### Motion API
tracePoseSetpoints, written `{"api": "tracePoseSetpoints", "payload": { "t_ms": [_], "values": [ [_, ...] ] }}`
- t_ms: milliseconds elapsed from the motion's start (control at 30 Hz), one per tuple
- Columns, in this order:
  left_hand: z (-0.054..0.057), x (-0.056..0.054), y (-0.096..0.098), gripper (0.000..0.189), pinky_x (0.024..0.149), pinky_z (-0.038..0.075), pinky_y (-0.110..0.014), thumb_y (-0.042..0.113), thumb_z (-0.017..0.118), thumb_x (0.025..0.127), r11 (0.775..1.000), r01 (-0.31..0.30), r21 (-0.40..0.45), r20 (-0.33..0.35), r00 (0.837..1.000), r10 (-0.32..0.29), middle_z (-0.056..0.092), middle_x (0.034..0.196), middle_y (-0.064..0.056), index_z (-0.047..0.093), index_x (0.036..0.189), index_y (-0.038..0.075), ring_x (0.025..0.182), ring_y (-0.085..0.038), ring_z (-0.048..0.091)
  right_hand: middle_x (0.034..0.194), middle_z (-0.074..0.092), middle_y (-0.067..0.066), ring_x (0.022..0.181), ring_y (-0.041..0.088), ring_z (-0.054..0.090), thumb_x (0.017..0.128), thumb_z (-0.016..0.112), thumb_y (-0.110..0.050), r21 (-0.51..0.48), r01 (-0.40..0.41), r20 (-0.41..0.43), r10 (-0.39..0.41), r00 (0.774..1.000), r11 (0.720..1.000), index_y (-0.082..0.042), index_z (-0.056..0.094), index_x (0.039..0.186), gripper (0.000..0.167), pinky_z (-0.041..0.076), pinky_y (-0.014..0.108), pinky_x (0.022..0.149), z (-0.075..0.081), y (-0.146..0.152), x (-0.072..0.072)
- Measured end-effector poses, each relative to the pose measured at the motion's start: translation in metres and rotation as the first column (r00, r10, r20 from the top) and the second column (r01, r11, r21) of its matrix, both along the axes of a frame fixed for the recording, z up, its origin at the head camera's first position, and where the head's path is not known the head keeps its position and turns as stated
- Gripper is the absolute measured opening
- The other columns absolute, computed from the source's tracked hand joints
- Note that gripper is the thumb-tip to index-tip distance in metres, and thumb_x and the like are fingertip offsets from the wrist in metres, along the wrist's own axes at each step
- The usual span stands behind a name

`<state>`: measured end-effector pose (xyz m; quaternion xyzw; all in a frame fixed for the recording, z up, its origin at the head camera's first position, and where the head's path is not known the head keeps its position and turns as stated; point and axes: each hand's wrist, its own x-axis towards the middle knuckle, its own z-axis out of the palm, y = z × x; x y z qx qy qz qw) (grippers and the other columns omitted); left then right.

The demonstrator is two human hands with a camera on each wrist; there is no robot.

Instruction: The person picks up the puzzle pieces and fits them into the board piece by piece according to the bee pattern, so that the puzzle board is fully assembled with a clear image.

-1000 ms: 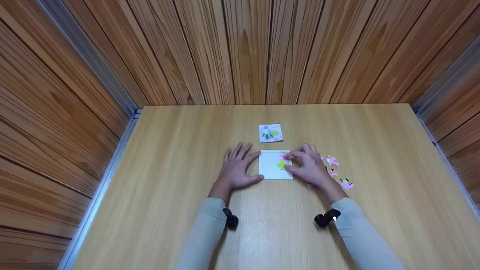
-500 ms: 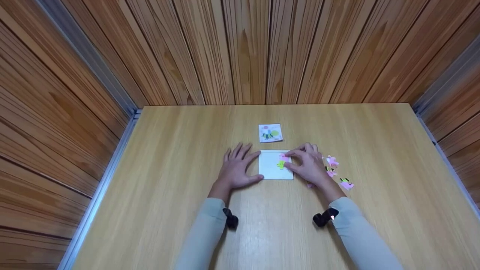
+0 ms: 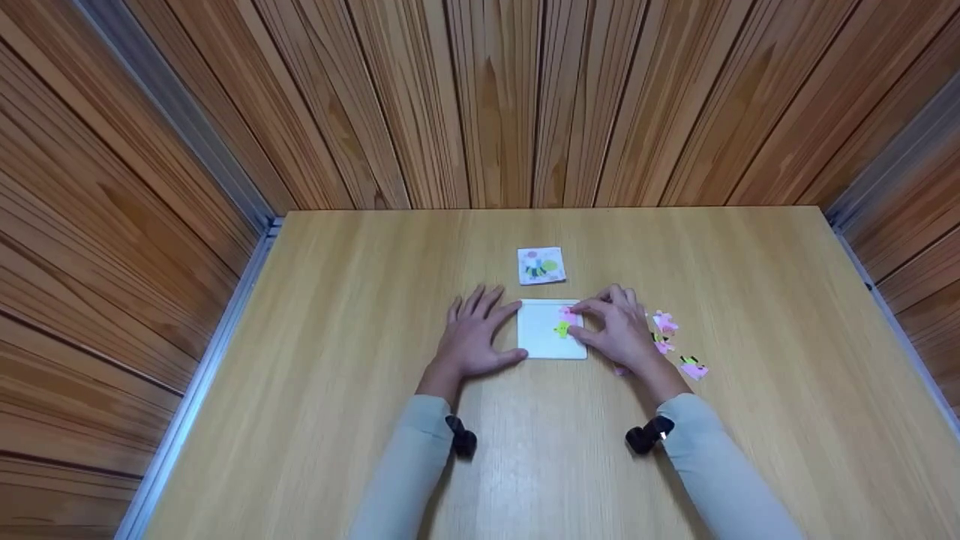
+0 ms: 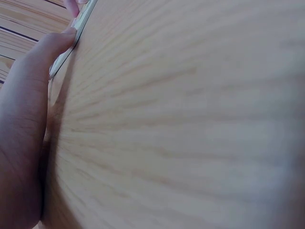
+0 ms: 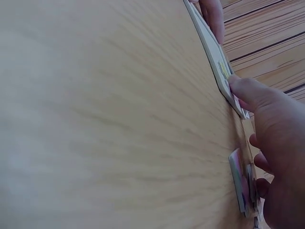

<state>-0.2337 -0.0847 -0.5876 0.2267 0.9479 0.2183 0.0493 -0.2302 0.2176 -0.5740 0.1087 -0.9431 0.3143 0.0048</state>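
A white puzzle tray (image 3: 532,331) lies flat on the wooden counter (image 3: 337,337), between a person's two hands. The left hand (image 3: 472,341) rests palm down with its fingers spread apart; the forefinger meets the tray's upper left corner and the thumb its lower left one. The left wrist view adds the thumb tip set against the tray's thin side.

The right hand (image 3: 619,330) reaches over the tray's right part, thumb and forefinger bent and set apart on a pink patch (image 3: 567,314) and a yellow-green patch (image 3: 561,330) of jigsaw there. Seen from the right wrist, the thumb tip touches down beside the yellow, with the other fingers curled back; whether thumb and forefinger pinch a piece or only press on it, I cannot tell.

To the right of that hand lie loose jigsaw pieces (image 3: 664,322), pink with black and yellow-green marks; another shows only partly beside the right wrist from above. The right wrist view catches their thick edges, hidden from the head camera. Beyond the tray, apart from it, lies a square picture card (image 3: 541,266) with a striped figure.
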Motion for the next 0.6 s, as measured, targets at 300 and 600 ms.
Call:
{"api": "tracePoseSetpoints", "payload": {
  "t_ms": [300,600],
  "values": [
    [-0.0003,0.0014,-0.0005,0.094,0.14,0.009,-0.076,0.08,0.063,0.094,1.0,-0.003,0.0,0.015,1.0,0.003,0.025,0.191,-0.007,0.044,0.174,0.034,0.179,-0.043,0.012,0.134,0.06,0.015,0.122,0.035,0.047,0.101,0.085,-0.037,0.0,0.019,-0.006,-0.019,1.0,1.0,-0.02,0.084,0.133,0.036,0.036,0.05,0.101,-0.0008,-0.001,0.0018],
    [0.001,0.0,-0.0008,0.094,0.141,0.008,-0.076,0.08,0.062,0.094,1.0,0.003,0.001,0.011,1.0,-0.003,0.025,0.191,-0.007,0.044,0.174,0.034,0.179,-0.044,0.012,0.133,0.061,0.015,0.121,0.034,0.047,0.099,0.087,-0.04,0.011,-0.002,-0.013,0.002,1.0,1.0,-0.019,0.082,0.137,0.044,0.036,0.049,0.1,0.0002,0.0026,0.0002]
  ]
}}
